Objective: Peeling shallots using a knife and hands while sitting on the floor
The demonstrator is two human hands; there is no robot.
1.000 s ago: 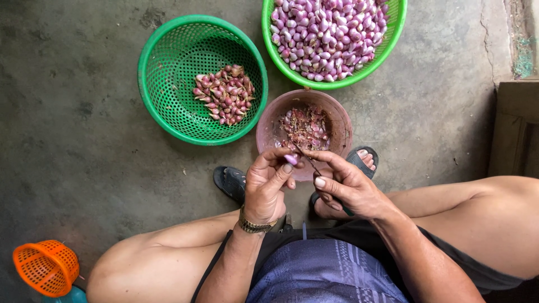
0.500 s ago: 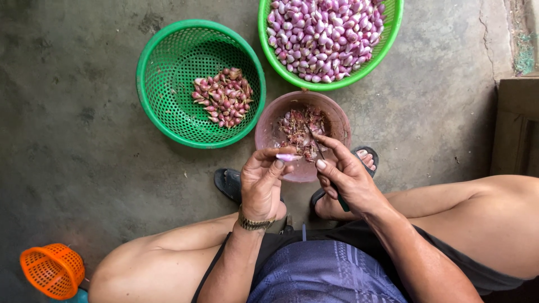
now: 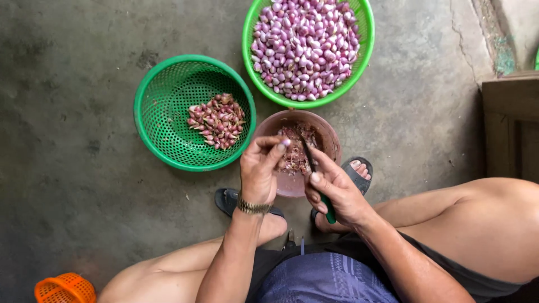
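Left hand [image 3: 259, 171] pinching small shallot [image 3: 285, 143], lifted slightly since before, over brown bowl [image 3: 331, 140] of peels. Right hand [image 3: 337, 191] clamped on green-handled knife [image 3: 315, 177], blade now off shallot; cut apparently finished.

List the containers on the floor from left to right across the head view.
Small orange plastic basket → green plastic basket holding a few unpeeled shallots → brown plastic bowl of peelings. The green basket of peeled purple shallots overlaps the bowl's span, so it is left out.

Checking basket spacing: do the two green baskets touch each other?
Apart. The head view shows a strip of bare floor between the left green basket and the full green basket.
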